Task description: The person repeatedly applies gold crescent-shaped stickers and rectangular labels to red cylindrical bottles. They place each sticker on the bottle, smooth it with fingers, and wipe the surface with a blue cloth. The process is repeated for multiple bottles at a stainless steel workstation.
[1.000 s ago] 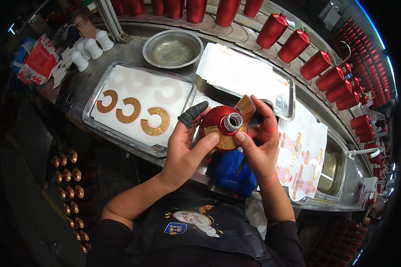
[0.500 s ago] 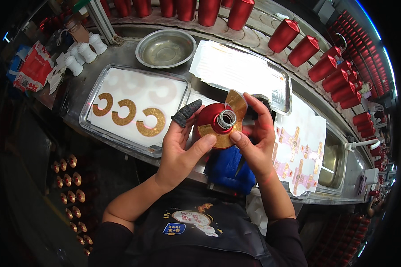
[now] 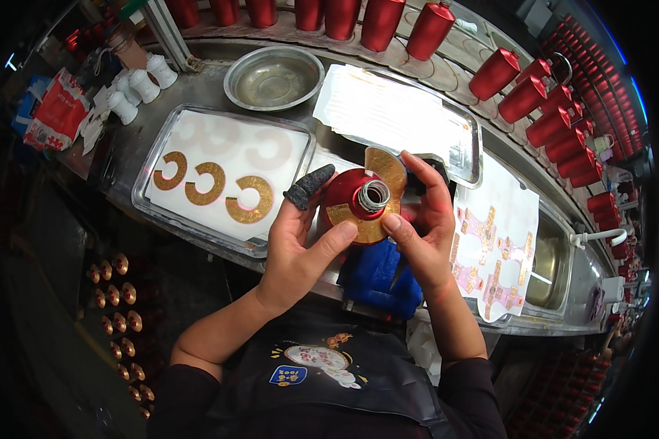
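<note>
Your tray (image 3: 154, 197) with three gold C-shaped labels (image 3: 216, 184) has shifted little in view. Your left hand (image 3: 296, 245) and right hand (image 3: 425, 227) stay clamped around the red bottle (image 3: 355, 197) above the bench edge; the gold label (image 3: 377, 183) now wraps further round its shoulder, so the sticking seems nearly finished.

Both hands, left hand (image 3: 294, 241) and right hand (image 3: 425, 230), grip a red bottle (image 3: 355, 196) with a gold label (image 3: 379, 183) (three more on the tray (image 3: 220, 234)).
</note>
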### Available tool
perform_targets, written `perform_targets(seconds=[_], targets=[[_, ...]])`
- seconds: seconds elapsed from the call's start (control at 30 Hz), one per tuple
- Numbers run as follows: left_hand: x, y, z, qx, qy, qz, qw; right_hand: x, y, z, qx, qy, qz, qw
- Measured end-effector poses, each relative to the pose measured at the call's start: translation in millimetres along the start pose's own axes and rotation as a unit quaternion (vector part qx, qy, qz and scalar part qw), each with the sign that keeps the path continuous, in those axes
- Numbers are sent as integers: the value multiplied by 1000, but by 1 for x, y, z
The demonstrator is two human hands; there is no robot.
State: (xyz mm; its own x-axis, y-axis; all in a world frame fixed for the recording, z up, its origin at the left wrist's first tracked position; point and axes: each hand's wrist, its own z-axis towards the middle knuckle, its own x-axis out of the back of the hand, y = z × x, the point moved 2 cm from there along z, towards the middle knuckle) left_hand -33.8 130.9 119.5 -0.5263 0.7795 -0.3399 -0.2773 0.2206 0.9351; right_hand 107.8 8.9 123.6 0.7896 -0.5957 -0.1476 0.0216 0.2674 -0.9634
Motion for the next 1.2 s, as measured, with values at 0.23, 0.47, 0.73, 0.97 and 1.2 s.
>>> perform_targets(seconds=[0.23,0.47,0.73,0.97,1.2], targets=[[1,-2,1,-5,-5,-7,1000,-1,0,0,-4,0,5,1000],[3,-6,1,-6,3,-8,1000,-2,-3,-1,-3,7,15,1000],[3,-7,-25,-257,-16,381,888,3,2,2,0,-4,-40,999],[12,-15,-14,-233,35,302,924,3,3,6,6,-6,-58,998],[7,2,-30,-298,40,519,800,4,1,7,6,-25,-35,999]])
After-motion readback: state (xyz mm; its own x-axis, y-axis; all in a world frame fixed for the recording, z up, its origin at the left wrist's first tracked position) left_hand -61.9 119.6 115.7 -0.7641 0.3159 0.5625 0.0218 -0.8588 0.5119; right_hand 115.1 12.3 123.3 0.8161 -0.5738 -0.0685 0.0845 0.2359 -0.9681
